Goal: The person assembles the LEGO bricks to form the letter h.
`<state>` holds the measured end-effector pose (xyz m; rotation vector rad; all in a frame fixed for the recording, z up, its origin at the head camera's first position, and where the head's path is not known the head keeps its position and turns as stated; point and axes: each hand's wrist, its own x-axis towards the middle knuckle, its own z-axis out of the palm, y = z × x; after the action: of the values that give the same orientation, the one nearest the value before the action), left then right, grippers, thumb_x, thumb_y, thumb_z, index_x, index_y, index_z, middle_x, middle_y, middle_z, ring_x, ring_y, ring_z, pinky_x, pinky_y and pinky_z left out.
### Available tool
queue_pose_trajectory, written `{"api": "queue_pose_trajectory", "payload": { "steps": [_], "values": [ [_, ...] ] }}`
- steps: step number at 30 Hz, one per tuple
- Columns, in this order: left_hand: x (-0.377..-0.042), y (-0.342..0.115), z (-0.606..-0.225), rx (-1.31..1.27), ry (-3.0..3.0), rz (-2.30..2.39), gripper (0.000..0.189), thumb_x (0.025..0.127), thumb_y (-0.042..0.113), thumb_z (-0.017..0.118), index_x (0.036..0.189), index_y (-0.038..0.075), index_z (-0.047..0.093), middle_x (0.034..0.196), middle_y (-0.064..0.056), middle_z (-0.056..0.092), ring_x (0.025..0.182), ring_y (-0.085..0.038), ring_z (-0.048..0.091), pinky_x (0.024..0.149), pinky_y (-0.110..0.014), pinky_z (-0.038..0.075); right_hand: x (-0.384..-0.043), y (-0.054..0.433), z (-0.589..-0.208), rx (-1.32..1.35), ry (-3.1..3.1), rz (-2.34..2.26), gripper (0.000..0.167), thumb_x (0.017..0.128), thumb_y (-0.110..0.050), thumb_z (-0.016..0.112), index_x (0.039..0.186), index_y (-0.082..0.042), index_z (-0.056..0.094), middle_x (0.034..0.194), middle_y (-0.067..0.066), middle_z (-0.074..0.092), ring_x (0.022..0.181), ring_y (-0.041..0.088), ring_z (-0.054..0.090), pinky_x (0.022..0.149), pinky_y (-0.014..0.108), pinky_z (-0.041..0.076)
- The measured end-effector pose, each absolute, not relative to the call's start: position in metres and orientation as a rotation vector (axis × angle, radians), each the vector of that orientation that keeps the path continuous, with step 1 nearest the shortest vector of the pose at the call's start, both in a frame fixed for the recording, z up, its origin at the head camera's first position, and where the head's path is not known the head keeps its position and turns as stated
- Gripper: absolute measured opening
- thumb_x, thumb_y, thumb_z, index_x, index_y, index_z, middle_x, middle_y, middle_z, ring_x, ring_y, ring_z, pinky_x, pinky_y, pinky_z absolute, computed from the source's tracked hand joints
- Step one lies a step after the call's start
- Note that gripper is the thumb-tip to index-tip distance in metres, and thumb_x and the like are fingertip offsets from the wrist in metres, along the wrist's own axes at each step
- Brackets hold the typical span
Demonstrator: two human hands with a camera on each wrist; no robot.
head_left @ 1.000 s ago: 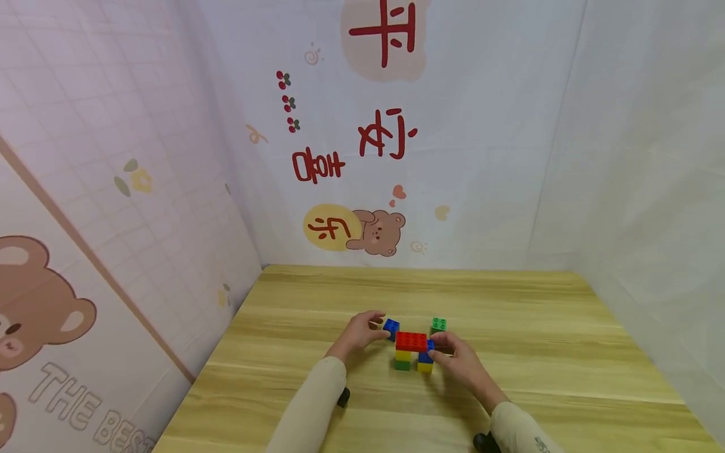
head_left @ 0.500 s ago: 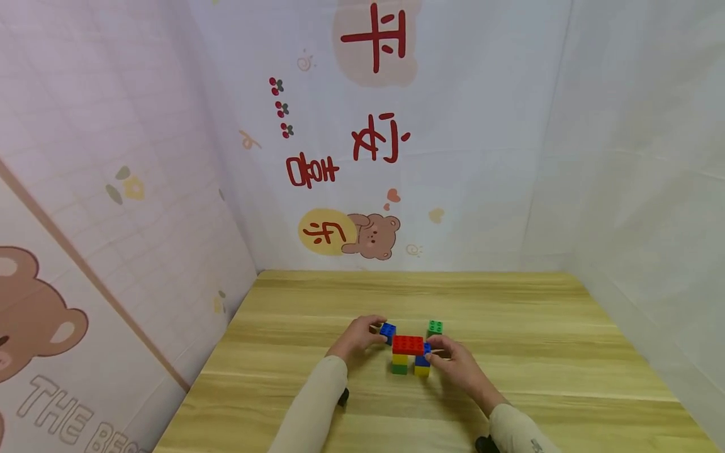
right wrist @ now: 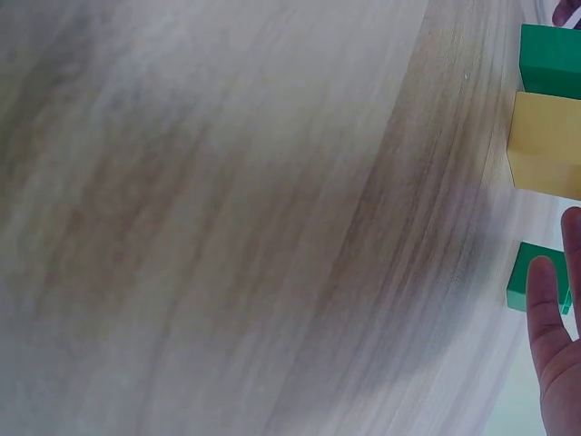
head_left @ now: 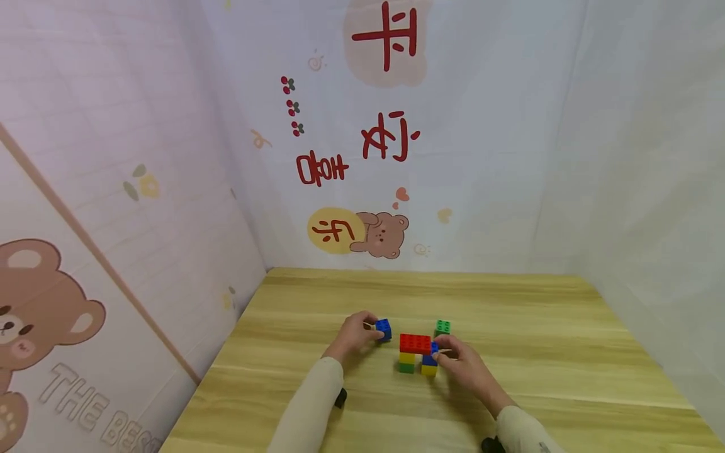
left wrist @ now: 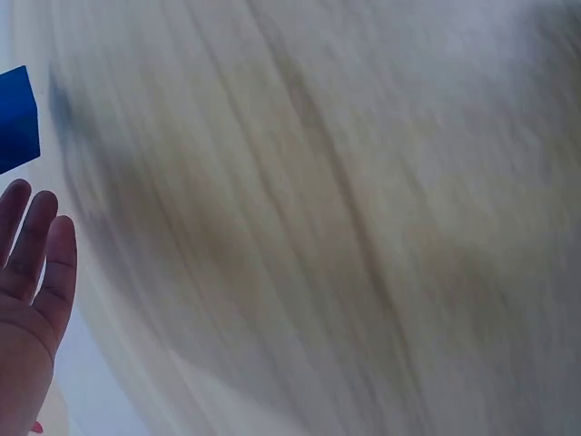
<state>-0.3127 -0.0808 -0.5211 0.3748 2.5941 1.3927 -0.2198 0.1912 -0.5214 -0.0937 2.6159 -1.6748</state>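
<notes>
My left hand [head_left: 352,335] pinches a blue brick [head_left: 383,328] between thumb and fingers, left of a small bridge of bricks. In the left wrist view that blue brick [left wrist: 18,123] shows beyond the fingertips. A red brick [head_left: 415,343] tops the bridge. Its left post is a yellow brick [head_left: 406,358] on a green brick [head_left: 406,368]; the right post has a blue brick [head_left: 428,360] on a yellow brick [head_left: 428,371]. At the bridge's right end my right hand [head_left: 463,365] holds a small blue brick [head_left: 434,348], partly covered by the fingers.
Behind the bridge stands a loose green brick [head_left: 443,326]; the right wrist view also catches a green brick [right wrist: 534,277] beside the fingers. All of this is on a wood-grain table [head_left: 510,314], with a printed cloth wall [head_left: 481,157] along its back.
My left hand has drawn its blue brick to the left, widening the gap to the bridge. The right hand stays at the bridge's right end. The head view has shifted slightly.
</notes>
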Motion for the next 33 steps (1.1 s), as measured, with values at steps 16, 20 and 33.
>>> {"api": "queue_pose_trajectory", "payload": {
  "steps": [16, 20, 33],
  "values": [
    [-0.298, -0.091, -0.481, 0.405, 2.447, 1.681, 0.034, 0.091, 0.026, 0.074, 0.118, 0.01, 0.063, 0.108, -0.002, 0.067, 0.1, -0.019, 0.062, 0.088, -0.039, 0.052, -0.218, 0.197, -0.517, -0.059, 2.609, -1.663, 0.029, 0.095, -0.015, 0.068, 0.122, -0.008, 0.063, 0.125, 0.012, 0.064, 0.109, 0.029, 0.063, 0.091, 0.044, 0.053],
    [-0.29, -0.09, -0.47, 0.452, 2.425, 1.728, 0.038, 0.091, 0.03, 0.074, 0.122, 0.011, 0.064, 0.108, -0.003, 0.068, 0.101, -0.021, 0.062, 0.087, -0.04, 0.053, -0.217, 0.197, -0.519, -0.068, 2.599, -1.673, 0.029, 0.095, -0.016, 0.068, 0.123, -0.007, 0.063, 0.124, 0.012, 0.064, 0.108, 0.029, 0.063, 0.09, 0.045, 0.053],
    [-0.28, -0.07, -0.448, 0.579, 2.356, 1.689, 0.033, 0.094, 0.03, 0.07, 0.124, 0.016, 0.068, 0.111, 0.001, 0.068, 0.101, -0.02, 0.061, 0.089, -0.038, 0.052, -0.222, 0.195, -0.519, -0.128, 2.591, -1.686, 0.028, 0.095, -0.015, 0.067, 0.121, -0.006, 0.063, 0.121, 0.011, 0.065, 0.105, 0.027, 0.064, 0.09, 0.043, 0.053]
  ]
}}
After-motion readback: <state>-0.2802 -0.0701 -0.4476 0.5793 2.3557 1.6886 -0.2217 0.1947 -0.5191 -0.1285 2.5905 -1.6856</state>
